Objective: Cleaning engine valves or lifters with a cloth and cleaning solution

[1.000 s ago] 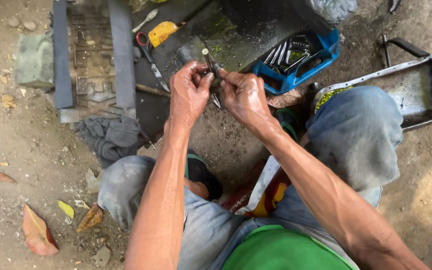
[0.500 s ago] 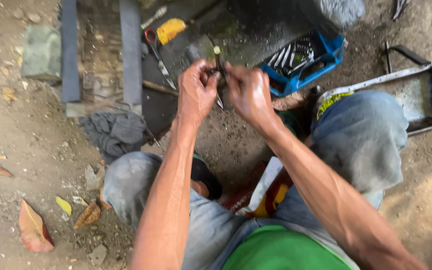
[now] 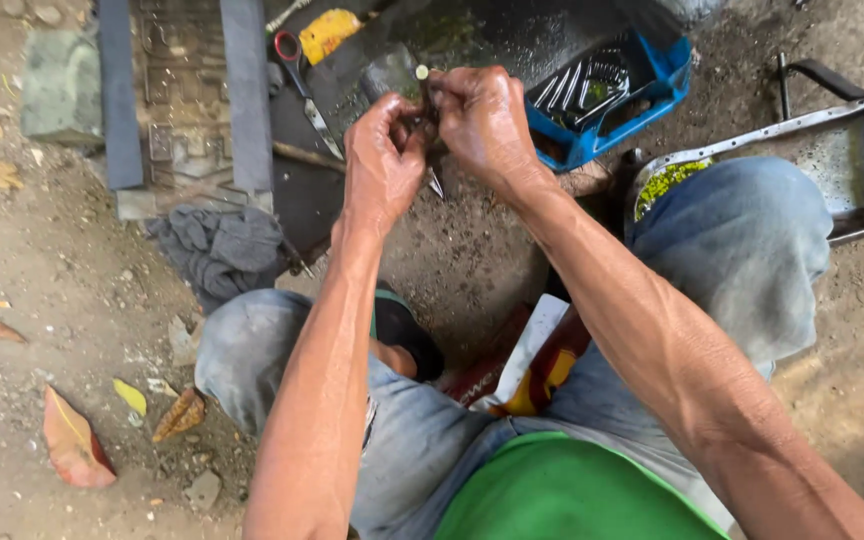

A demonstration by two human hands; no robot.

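1. A thin dark metal rod (image 3: 422, 90) with a pale tip stands nearly upright between both hands; its middle is hidden by the fingers, and a pointed sliver below them may be its lower end, too small to tell
2. The left hand (image 3: 382, 160) pinches the rod from the left, fingers curled tight on it
3. The right hand (image 3: 482, 120) closes on it from the right, knuckles touching the left hand
4. Just beyond the grip lies a blue tray (image 3: 652, 100) of wrenches, partly hidden by the right hand
5. Left of the grip lie red-handled scissors (image 3: 302, 90); below them, a grey rag (image 3: 222, 250)
6. Far right, a metal pan (image 3: 852, 150), cut off by the frame edge
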